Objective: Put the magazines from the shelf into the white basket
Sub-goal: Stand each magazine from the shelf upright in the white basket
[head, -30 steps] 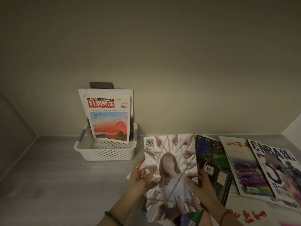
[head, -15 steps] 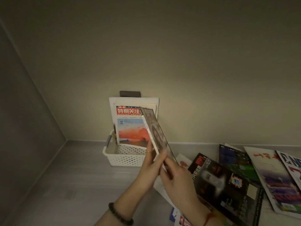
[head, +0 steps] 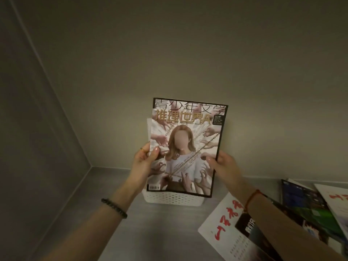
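Observation:
I hold a magazine upright, its cover facing me, showing a woman wrapped in chains with many hands around her. My left hand grips its left edge and my right hand grips its right edge. Its bottom edge sits at the rim of the white perforated basket, which stands against the back wall. The magazine hides most of the basket and the magazines inside it; only a white page edge peeks out at the left.
Several magazines lie spread on the grey shelf at the right: a white one with red script, a dark one and a green-blue one. A side wall closes the shelf on the left.
The magazine has turned from edge-on to cover facing me and moved to stand over the basket. My hands now grip its two side edges. The view has shifted left and closer.

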Tool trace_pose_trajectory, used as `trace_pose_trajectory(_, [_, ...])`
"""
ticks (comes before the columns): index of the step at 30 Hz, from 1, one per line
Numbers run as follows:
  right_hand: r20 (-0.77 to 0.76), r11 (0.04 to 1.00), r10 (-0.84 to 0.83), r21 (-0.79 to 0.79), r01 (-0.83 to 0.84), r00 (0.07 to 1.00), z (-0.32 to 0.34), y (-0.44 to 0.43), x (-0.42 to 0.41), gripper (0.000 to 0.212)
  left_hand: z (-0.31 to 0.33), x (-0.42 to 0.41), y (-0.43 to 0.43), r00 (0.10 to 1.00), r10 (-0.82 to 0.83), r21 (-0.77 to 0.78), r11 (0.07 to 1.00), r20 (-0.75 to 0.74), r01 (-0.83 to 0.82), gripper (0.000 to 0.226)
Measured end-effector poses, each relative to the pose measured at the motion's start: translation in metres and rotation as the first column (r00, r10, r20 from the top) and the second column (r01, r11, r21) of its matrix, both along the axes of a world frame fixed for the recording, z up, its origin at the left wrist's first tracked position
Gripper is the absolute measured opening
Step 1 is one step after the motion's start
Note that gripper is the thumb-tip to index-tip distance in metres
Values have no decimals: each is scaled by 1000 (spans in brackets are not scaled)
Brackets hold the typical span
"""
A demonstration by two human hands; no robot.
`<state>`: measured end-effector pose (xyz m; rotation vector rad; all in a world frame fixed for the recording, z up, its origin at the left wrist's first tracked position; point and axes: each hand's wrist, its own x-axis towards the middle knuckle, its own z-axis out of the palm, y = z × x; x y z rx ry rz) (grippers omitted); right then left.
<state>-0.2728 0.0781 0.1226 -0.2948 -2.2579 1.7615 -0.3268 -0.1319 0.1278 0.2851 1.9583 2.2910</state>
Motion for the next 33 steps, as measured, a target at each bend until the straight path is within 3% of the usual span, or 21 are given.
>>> trace_pose_trajectory(3, [-56, 999, -25, -30, 24, 998, -1, -4, -34, 28, -3, -38, 0, 993, 79, -52, 995, -92, -84, 16])
trace_pose_trajectory(6, [-58, 998, -62, -34, 60, 996, -15, -4, -65, 27, -19, -67, -1, 982, 151, -144, 976, -113, -166, 15])
trace_pose_trajectory(14, [79, 971, -133, 209, 114, 988, -71, -7, -97, 17, -76, -100, -4, 958, 284, -383, 882, -28, -273, 17])
trace_pose_trajectory(19, [161, 934, -216, 322, 156, 963, -97, -8, -103, 40, -94, -109, -2, 921, 390, -476, 810, 4, -342, 21])
trace_pose_trajectory(23, [166, 925, -239, 338, 173, 957, -97, -5, -112, 19, -95, -116, -1, 897, 440, -559, 736, -34, -382, 27])
trace_pose_trajectory(25, [183, 943, -189, 307, 126, 965, -95, -4, -113, 17, -94, -116, -1, 887, 460, -553, 732, -31, -399, 27])
trace_pose_trajectory(28, [208, 974, -73, 226, 25, 975, -92, -1, -102, 30, -92, -107, 1, 877, 480, -516, 744, -30, -425, 27])
trace_pose_trajectory(33, [187, 937, -163, 337, 92, 969, -95, 27, -52, 28, -96, -77, 8, 910, 413, -438, 812, -33, -385, 21])
